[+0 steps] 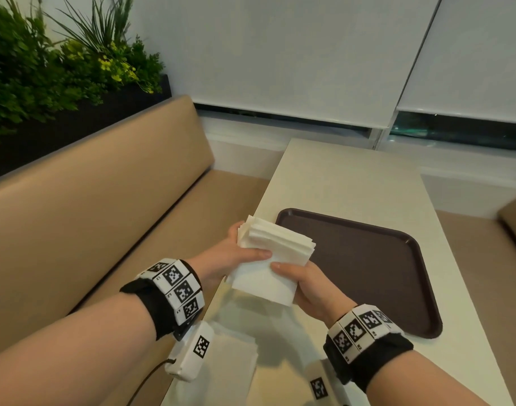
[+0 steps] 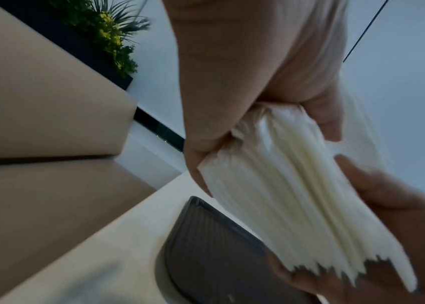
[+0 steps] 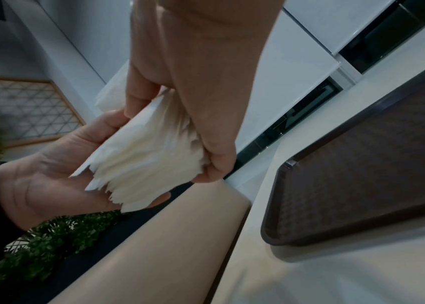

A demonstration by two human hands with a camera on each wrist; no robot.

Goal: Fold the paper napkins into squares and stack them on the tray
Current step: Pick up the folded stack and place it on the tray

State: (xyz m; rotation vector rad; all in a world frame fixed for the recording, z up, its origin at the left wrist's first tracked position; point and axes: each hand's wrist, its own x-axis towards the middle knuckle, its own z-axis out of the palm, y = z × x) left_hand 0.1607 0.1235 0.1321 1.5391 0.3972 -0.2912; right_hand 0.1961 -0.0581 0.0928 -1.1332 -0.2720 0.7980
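A thick stack of white paper napkins (image 1: 268, 256) (image 2: 284, 195) (image 3: 144, 164) is held in the air over the table's left edge, just left of the dark brown tray (image 1: 368, 268). My left hand (image 1: 236, 253) grips the stack's far left side, thumb on top. My right hand (image 1: 306, 285) holds the near right corner, thumb on the top sheet. In the left wrist view my left hand (image 2: 232, 123) pinches the layered edges. In the right wrist view my right hand (image 3: 193, 102) curls round the stack. The tray (image 2: 206, 257) (image 3: 362, 174) holds nothing.
The white table (image 1: 353, 183) runs away toward a window with lowered blinds (image 1: 295, 54). A tan bench seat (image 1: 104, 186) lies to the left, with a planter of green plants (image 1: 46, 68) behind it. More white paper (image 1: 233, 356) lies on the table under my wrists.
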